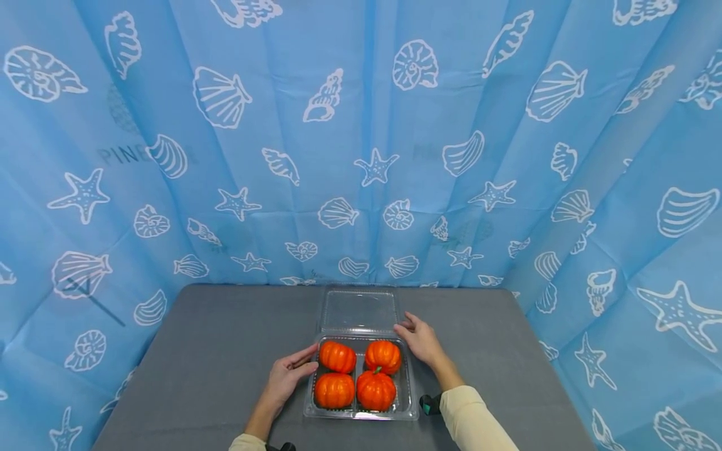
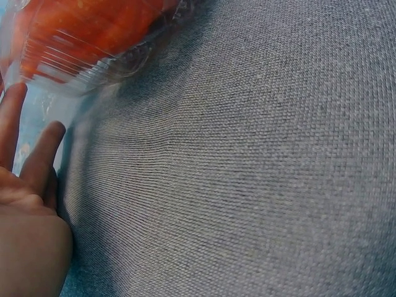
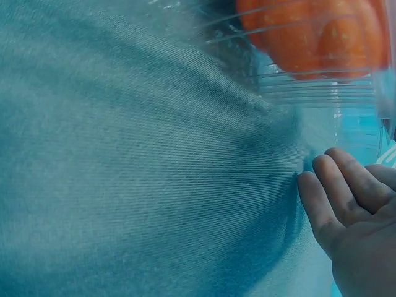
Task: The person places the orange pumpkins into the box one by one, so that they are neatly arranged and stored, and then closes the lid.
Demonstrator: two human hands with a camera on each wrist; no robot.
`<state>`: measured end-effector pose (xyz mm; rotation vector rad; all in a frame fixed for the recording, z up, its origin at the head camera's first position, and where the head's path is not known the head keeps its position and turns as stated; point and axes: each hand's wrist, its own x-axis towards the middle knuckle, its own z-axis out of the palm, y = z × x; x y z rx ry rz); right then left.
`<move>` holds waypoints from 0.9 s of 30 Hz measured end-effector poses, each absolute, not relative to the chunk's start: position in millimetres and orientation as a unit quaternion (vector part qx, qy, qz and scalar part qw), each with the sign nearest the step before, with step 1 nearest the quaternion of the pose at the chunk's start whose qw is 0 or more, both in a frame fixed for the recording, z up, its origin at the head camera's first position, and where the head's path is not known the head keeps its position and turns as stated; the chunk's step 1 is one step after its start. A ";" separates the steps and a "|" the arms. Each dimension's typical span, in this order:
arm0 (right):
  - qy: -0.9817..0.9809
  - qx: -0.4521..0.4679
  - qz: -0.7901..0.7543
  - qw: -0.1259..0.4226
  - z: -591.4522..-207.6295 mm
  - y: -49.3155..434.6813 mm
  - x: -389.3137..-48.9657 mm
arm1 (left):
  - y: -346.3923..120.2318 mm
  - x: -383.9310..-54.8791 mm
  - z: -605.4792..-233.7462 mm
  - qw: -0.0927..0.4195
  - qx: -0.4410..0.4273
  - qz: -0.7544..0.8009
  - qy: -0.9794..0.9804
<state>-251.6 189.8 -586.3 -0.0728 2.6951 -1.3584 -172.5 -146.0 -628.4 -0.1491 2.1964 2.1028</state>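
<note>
A clear plastic clamshell container (image 1: 410, 401) lies on the table, its lid (image 1: 361, 310) folded back flat behind it. Several small orange pumpkins sit in its compartments; the front right pumpkin (image 1: 376, 392) shows a green stem. At the container's left side is my left hand (image 1: 284, 376), fingers extended, with the fingertips right at the wall. My right hand (image 1: 422, 341) is at the back right corner near the hinge, its fingers loosely bent. In the right wrist view, the fingers (image 3: 318, 204) are beside the clear wall, with an orange pumpkin (image 3: 322, 37) visible through it.
Grey cloth covers the table (image 1: 225, 351) on both sides of the container. A blue curtain (image 1: 361, 125) with white shell and starfish prints hangs behind the table and along its sides. Each wrist wears a dark device, such as the right one (image 1: 430, 404).
</note>
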 end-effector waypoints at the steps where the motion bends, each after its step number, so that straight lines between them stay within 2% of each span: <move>1: 0.891 -0.025 -0.448 0.062 -585.9 189.6 -251.9 | -145.8 -172.5 -628.5 0.052 -0.051 0.694 0.717; 27: 0.842 -0.010 -0.538 0.043 -577.8 191.9 -258.7 | -148.1 -173.9 -628.7 0.065 -0.040 0.701 0.709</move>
